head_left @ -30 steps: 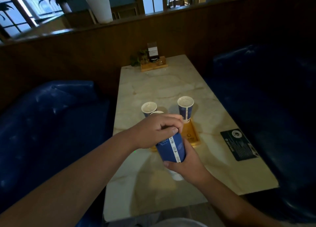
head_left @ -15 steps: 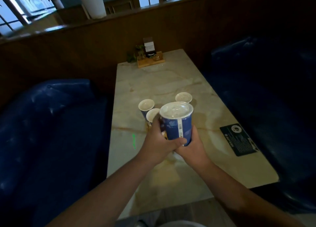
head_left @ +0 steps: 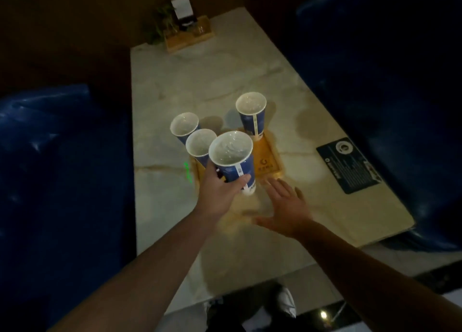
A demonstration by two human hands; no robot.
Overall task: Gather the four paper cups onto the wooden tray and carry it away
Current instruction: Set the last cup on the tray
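Observation:
Several blue paper cups with white insides stand around a wooden tray point(head_left: 268, 160) on the marble table point(head_left: 225, 69). My left hand point(head_left: 220, 189) grips the nearest cup point(head_left: 233, 156) upright at the tray's near left corner. A second cup point(head_left: 200, 143) stands just behind it, a third cup point(head_left: 183, 125) further left, and a fourth cup point(head_left: 251, 113) on the tray's far end. My right hand point(head_left: 285, 206) hovers with straight fingers just in front of the tray and holds nothing. Whether the left cups rest on the tray is hidden.
A black card point(head_left: 348, 165) lies flat on the table to the right. A wooden holder with a plant and a sign point(head_left: 187, 31) stands at the far end. Blue sofas point(head_left: 50, 169) flank the table on both sides.
My right hand has let go of the near cup and drawn back, open. My left hand has lowered that cup towards the tray. The camera has tilted further down.

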